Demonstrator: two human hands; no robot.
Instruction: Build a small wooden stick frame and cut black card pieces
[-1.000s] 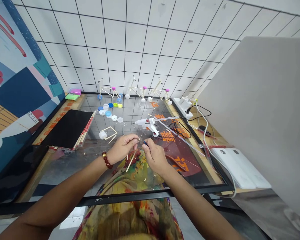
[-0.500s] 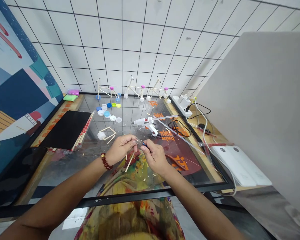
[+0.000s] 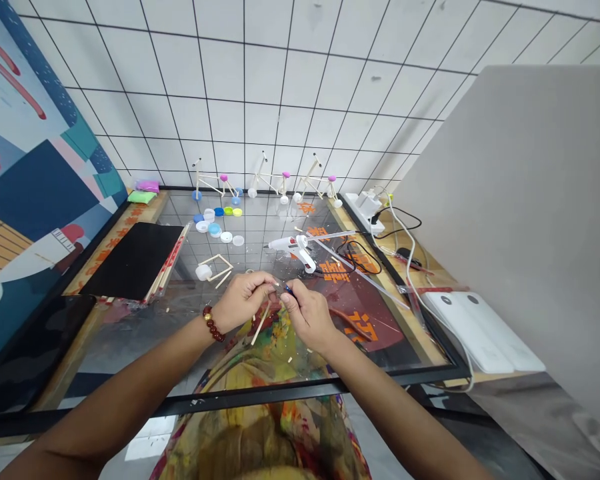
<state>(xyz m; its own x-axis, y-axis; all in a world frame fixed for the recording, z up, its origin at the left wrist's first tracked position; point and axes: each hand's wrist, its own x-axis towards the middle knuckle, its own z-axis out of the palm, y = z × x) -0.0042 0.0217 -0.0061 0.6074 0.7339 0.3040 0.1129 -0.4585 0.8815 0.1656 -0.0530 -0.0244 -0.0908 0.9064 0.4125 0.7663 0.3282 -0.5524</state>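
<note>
My right hand (image 3: 307, 312) is closed round a small dark-blue tool (image 3: 289, 290) with a shiny metal end; its exact kind is too small to tell. Close beside it, the fingers of my left hand (image 3: 245, 298) are pinched together at the tool's metal end. What they grip is mostly hidden. A thin wooden stick (image 3: 260, 325) slants just below my left fingers; I cannot tell if they touch it. Beyond my left hand lie a wooden stick frame (image 3: 223, 259) and a white bottle cap (image 3: 203, 272). A white glue gun (image 3: 293, 247) rests past both hands.
Three stick bicycle models (image 3: 265, 180) stand along the wall. Several bottle caps (image 3: 214, 229) lie before them. At left is a black pad (image 3: 135, 260) over packed sticks. Glue sticks (image 3: 360, 270), a power strip (image 3: 367, 212) and a white two-part device (image 3: 475, 330) are on the right.
Both hands stay almost in place. My left fingers and the metal end of the tool have shifted very slightly; the table items have not moved.
</note>
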